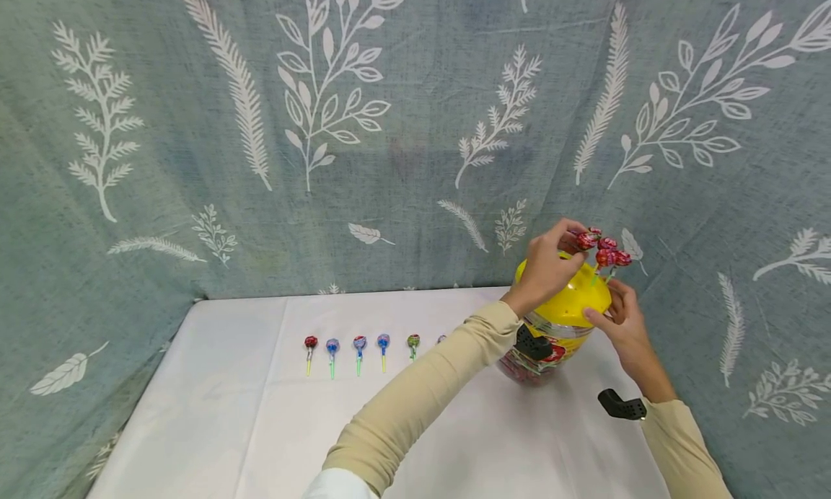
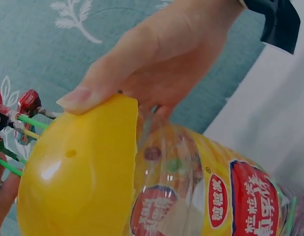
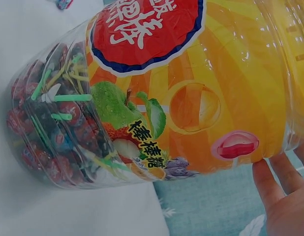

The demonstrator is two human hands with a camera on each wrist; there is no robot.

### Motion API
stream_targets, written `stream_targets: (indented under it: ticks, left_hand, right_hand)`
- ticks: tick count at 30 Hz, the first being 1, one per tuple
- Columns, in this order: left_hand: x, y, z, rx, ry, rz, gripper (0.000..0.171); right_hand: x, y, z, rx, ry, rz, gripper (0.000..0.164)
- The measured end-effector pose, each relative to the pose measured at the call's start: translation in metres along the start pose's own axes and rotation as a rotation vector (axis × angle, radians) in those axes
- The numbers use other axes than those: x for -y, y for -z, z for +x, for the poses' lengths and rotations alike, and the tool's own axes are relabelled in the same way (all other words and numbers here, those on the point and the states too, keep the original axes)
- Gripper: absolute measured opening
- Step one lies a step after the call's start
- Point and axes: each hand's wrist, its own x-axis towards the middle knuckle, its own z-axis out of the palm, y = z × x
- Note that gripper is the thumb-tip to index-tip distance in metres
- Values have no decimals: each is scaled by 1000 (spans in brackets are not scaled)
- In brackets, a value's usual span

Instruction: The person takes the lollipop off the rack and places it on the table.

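Observation:
A clear lollipop jar (image 1: pixel 552 347) with a domed yellow lid (image 1: pixel 571 297) stands at the right of the table, leaning slightly right. Several red-wrapped lollipops (image 1: pixel 607 254) stick out of the lid's top by their sticks. My left hand (image 1: pixel 548 265) holds the lid from its left, fingertips close to one lollipop head; the left wrist view has the thumb on the yellow dome, the fingers mostly hidden behind. From the other side, my right hand (image 1: pixel 623 322) grips the lid's edge, thumb in front. More lollipops (image 3: pixel 53 123) fill the jar's bottom.
On the white tablecloth (image 1: pixel 292 434) a row of single lollipops (image 1: pixel 359 344) lies left of the jar, its right end partly covered by the left sleeve (image 1: pixel 422 405). A grey-green leaf-patterned curtain (image 1: pixel 402 160) hangs behind and at both sides.

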Motion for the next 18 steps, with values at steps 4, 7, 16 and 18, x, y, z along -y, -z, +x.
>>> stream_targets:
  ticks: [4, 7, 16, 18]
  left_hand:
    - [-3, 3, 3, -47, -17, -18, 29]
    - [-7, 9, 5, -76, -24, -33, 29]
    - [-20, 33, 0, -57, -45, -44, 32]
    - [-21, 39, -4, -47, -54, -41, 32]
  right_hand:
    - [0, 0, 0, 8, 9, -2, 75]
    - [0, -1, 0, 11, 15, -2, 74]
    - [-1, -1, -1, 12, 33, 4, 73]
    - [-1, 0, -2, 11, 27, 0, 73]
